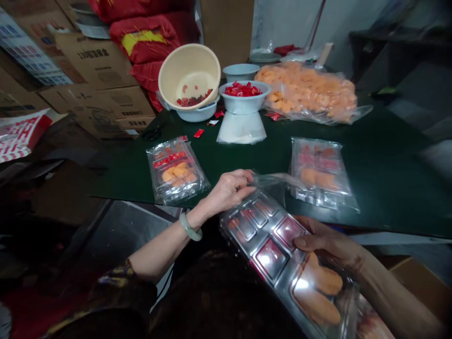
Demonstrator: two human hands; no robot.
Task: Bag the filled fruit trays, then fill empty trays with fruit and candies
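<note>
Tilted in front of me is a clear plastic tray with several compartments, inside a clear bag. Orange oval pieces lie in its large near compartment, and reddish contents show in the smaller ones. My left hand, with a pale green bangle on the wrist, pinches the bag at its far end. My right hand grips the tray's right side, thumb on top; its other fingers are mostly hidden beneath.
Packed trays lie on the green table, a left stack and a right stack. Behind stand a cream basin, a bowl of red packets and a large bag of orange pieces. Cardboard boxes rise at left.
</note>
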